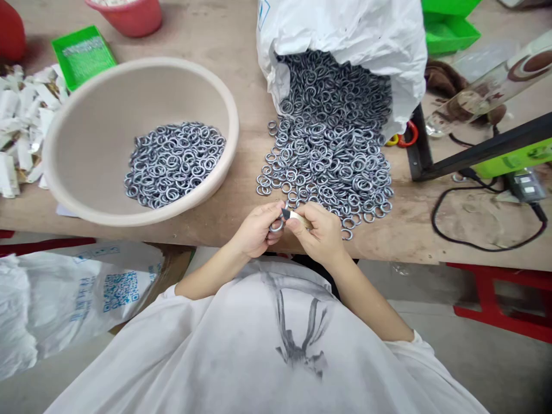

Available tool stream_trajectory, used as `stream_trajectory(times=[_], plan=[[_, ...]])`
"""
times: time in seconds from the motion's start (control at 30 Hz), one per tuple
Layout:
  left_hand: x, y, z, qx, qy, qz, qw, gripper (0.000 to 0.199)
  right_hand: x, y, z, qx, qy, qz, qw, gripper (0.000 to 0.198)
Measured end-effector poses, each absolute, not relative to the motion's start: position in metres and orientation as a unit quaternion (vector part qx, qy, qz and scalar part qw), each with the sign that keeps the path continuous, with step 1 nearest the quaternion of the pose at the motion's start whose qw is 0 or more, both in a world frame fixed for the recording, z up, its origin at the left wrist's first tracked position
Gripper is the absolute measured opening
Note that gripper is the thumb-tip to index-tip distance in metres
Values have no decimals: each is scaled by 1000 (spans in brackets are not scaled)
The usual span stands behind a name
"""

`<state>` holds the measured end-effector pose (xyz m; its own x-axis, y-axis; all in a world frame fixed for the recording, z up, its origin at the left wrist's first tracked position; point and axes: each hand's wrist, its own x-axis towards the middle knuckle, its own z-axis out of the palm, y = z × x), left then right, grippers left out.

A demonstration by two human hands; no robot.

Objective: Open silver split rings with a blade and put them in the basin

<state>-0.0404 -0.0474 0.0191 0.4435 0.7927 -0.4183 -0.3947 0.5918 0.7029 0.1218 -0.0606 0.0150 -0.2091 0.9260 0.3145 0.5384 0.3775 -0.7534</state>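
Observation:
At the table's front edge, my left hand [259, 230] is closed on a grey ring [276, 225]. My right hand [321, 233] grips a small tool [297, 217] with a pale handle and a dark, slanted tip, like a short knife. That tip meets the left fingertips just above the ring. Right behind both hands spreads a pile of loose grey rings [332, 155], spilling out of a white sack [345, 26]. To the left, a large beige basin [86, 138] holds a heap of similar rings [176, 164].
White pieces [26, 126] are piled at the far left beside a green tray [84, 54]. A red bowl [133, 17] stands behind the basin. On the right are a black metal bar [487, 146], a looped black cable [435, 213] and a clear tube [487, 92].

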Motion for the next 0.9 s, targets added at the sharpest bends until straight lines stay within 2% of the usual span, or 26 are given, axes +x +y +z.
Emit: stream_trajectory(times=[0.17, 0.33, 0.43, 0.57, 0.77, 0.9], plan=[[-38, -48, 20, 261, 384, 370, 805, 49, 122, -64, 16, -491, -755, 213, 380, 40], [-42, -47, 16, 255, 379, 360, 814, 47, 119, -62, 10, -497, -747, 245, 369, 42], [-46, -51, 14, 258, 366, 337, 828, 47, 121, -49, 2, -559, -711, 252, 345, 46], [-55, -60, 9, 279, 333, 289, 853, 45, 125, -25, -5, -663, -680, 183, 254, 41], [-77, -51, 4, 241, 361, 387, 814, 26, 108, -13, 0, -657, -744, 103, 67, 25], [-85, -43, 3, 189, 355, 420, 814, 15, 104, -11, 3, -685, -721, 91, 54, 24]])
